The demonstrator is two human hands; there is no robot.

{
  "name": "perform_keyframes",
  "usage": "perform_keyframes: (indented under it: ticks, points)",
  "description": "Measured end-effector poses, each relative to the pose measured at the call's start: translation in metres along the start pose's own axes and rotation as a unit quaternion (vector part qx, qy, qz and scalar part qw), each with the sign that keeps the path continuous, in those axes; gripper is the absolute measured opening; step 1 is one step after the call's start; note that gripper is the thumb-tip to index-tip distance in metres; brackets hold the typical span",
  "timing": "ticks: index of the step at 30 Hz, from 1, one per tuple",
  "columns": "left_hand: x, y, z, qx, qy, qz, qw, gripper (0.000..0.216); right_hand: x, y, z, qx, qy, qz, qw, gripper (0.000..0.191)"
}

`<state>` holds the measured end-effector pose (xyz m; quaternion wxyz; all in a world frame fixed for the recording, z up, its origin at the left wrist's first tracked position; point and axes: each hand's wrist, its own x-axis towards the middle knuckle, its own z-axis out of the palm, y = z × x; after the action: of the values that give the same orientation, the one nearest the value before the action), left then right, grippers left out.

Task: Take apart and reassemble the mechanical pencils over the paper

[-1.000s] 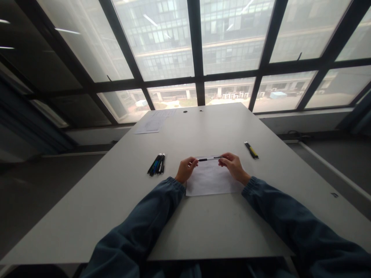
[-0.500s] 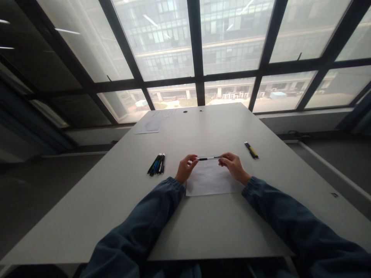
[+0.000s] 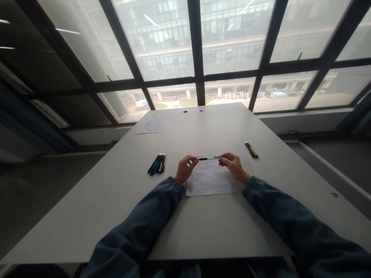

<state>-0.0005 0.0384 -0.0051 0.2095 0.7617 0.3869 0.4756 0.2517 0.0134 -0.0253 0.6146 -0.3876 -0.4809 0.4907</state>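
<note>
A pen with a clear barrel and black grip is held level between my two hands, above a white sheet of paper. My left hand pinches its left end, the tip side, between thumb and fingers. At the other end, my right hand grips the black part of the pen the same way. Left of my left hand lies a bunch of several pens, mostly dark with some blue. Beyond my right hand lie pens with black and yellow bodies.
The white table reaches to large windows. More printed papers lie at its far left. A dark round spot is near the far edge, and a small dark label is at the right edge.
Both hands keep hold of the pen in the same place. The fingers of my left hand have shifted very slightly.
</note>
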Motion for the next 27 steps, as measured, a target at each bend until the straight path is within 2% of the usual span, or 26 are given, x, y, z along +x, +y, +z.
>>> perform_keyframes:
  ticks: [14,17,21,27]
  points:
    - [0.0000,0.0004,-0.0002,0.007,-0.009,-0.026,1.000,0.029,-0.0003,0.0006,-0.0008,-0.001,-0.008,0.000,1.000,0.025]
    - [-0.0005,-0.0025,0.0017,-0.004,0.004,-0.047,0.999,0.024,0.0001,0.0018,-0.0009,-0.001,-0.006,0.002,1.000,0.026]
    - [-0.0020,-0.0061,0.0037,-0.026,0.009,-0.041,0.999,0.029,0.0002,0.0023,-0.0011,-0.005,-0.008,0.003,1.000,0.025]
    - [-0.0006,-0.0045,0.0041,-0.017,-0.005,-0.029,0.999,0.016,-0.0001,0.0021,-0.0015,0.004,-0.014,0.001,1.000,0.019]
